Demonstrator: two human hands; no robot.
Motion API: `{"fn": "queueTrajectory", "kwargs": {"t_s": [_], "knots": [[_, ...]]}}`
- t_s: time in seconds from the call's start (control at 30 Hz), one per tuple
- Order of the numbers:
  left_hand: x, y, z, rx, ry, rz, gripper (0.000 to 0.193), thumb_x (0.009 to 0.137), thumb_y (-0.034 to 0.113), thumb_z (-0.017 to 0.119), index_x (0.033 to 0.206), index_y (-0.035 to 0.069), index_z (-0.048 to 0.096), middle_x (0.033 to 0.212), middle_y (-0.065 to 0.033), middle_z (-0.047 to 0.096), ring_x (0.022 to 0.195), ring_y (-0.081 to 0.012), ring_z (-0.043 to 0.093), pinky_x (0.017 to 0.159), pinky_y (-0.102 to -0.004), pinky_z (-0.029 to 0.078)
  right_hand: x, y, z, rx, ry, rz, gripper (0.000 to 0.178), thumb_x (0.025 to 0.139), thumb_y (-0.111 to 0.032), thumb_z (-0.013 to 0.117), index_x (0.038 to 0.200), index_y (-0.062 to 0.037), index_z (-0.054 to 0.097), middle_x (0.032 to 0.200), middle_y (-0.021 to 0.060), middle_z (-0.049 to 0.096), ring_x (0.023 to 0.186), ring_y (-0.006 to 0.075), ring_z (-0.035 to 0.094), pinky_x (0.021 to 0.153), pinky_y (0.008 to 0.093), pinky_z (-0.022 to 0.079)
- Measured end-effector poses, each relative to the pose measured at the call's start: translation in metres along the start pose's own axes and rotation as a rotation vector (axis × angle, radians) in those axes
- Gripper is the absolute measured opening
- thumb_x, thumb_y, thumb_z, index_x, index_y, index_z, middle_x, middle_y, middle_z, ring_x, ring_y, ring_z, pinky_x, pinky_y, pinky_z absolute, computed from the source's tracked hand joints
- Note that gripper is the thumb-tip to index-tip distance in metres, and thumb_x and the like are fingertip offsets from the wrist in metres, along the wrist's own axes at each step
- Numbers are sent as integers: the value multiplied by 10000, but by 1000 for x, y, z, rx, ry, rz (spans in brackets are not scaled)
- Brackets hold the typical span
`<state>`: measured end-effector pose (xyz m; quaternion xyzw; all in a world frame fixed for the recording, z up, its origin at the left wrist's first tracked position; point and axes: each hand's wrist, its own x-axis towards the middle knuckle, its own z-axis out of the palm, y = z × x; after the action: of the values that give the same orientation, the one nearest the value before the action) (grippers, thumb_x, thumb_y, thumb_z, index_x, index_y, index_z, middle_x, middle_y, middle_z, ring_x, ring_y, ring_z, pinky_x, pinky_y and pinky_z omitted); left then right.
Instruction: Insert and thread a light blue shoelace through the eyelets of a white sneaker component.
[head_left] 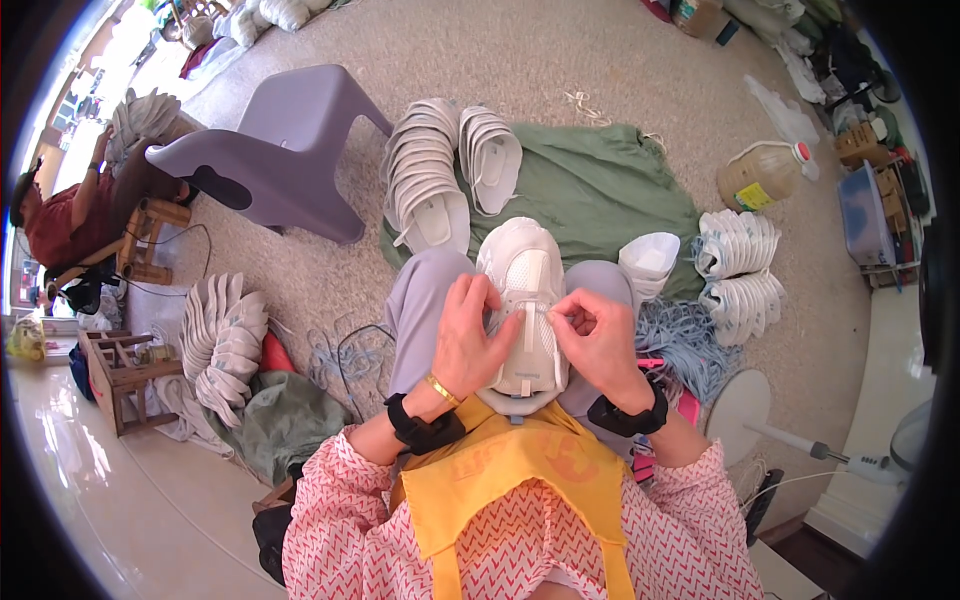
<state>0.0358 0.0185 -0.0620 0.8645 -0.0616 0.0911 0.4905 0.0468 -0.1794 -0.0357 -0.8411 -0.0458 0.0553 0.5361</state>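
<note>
White shoe upper (522, 300) rests under the flat left hand (468, 340); the right hand (598, 340) pinches its edge.

This looks like a home turned into a small shoe-making workshop. Stacks of white shoe uppers (428, 170) lie in rows on a green cloth (600, 190) spread over the beige carpet (560, 50), with more stacks (738, 270) off to the right and grey ones (222, 335) at the left. A heap of light blue laces (680, 345) sits beside them. Household things surround the work: a lilac plastic chair (275, 140), a large oil jug (765, 172), a standing fan's base (738, 405), and shiny floor tiles (110, 480). Another person (70, 215) sits working at the far left, by low wooden stools (120, 365).
</note>
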Motion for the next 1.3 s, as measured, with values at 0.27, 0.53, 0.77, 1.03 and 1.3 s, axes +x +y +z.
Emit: {"fn": "queueTrajectory", "kwargs": {"t_s": [0.27, 0.53, 0.77, 1.03, 1.3], "knots": [[2, -2, -3, -15, -42, -30, 300, 831, 96, 792, 922, 17, 518, 861, -77, 461, 679, -205, 463, 594, -334, 419, 7, -6, 3, -89, -34, 11, 97, 923, -48, 747, 867, 18, 704, 725, -19, 689, 625, 8, 593, 556, 200, 480], [1, -2, -2, -24, -47, -11, 275, 839, 69, 766, 941, 24, 515, 872, -76, 449, 703, -209, 474, 609, -333, 426, 11, 9, 8, 255, -101, 234, 105, 913, -69, 754, 904, 33, 729, 758, 15, 706, 649, 41, 603, 590, 225, 478], [2, -1, -2, -54, -27, 10, 266, 831, 41, 763, 993, 26, 552, 911, -78, 480, 755, -212, 526, 637, -326, 451, 6, -14, 2, -183, -58, -118, 95, 898, -39, 739, 979, 7, 723, 815, 92, 676, 616, 158, 615, 602, 282, 490], [8, 7, -5, -66, -81, 5, 226, 804, -45, 713, 986, 22, 597, 984, -137, 532, 938, -343, 570, 803, -425, 491, 11, -6, 12, -224, -67, -143, 100, 890, -26, 686, 964, 10, 629, 875, 168, 653, 735, 352, 654, 653, 437, 501], [15, 13, -3, 36, -113, 119, 199, 815, -69, 678, 976, 20, 602, 965, -142, 538, 901, -335, 569, 776, -422, 493, 10, -15, 0, -167, -113, -92, 137, 889, -46, 701, 999, 3, 635, 909, 160, 674, 741, 348, 656, 675, 443, 510]]}}
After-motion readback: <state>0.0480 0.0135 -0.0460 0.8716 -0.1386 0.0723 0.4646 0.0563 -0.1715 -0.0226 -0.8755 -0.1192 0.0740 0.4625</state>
